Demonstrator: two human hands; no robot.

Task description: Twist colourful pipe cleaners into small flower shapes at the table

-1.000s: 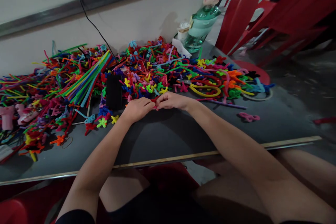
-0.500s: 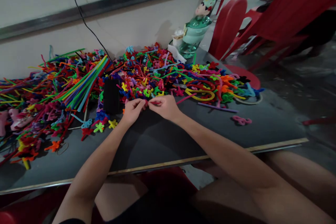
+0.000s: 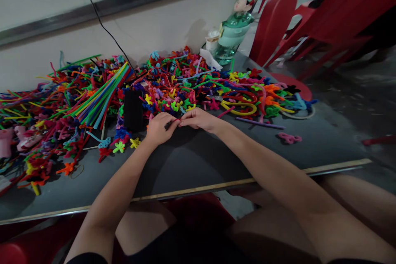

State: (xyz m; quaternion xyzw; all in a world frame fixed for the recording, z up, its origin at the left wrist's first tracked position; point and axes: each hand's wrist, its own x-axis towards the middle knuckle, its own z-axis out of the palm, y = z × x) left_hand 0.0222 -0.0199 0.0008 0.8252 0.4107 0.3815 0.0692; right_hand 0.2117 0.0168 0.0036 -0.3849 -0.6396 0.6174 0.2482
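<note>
My left hand (image 3: 159, 127) and my right hand (image 3: 198, 118) meet fingertip to fingertip over the grey table (image 3: 198, 161), both pinched on a red pipe cleaner (image 3: 175, 121) that spans the small gap between them. A pink strand (image 3: 225, 111) trails out to the right past my right hand. Just beyond the hands lies a big heap of coloured pipe cleaners and small twisted flower shapes (image 3: 173, 90). A black rectangular object (image 3: 133, 109) stands at the heap's edge, left of my left hand.
A bundle of straight pipe cleaners (image 3: 99, 95) lies to the left. A green figurine bottle (image 3: 235, 29) stands at the table's far end by the wall. Red plastic chairs (image 3: 309, 16) stand at the right. A pink twisted piece (image 3: 289, 137) lies alone near the right.
Both hands stay joined at the same spot, fingers shifting on the red pipe cleaner. The view has swung a little.
</note>
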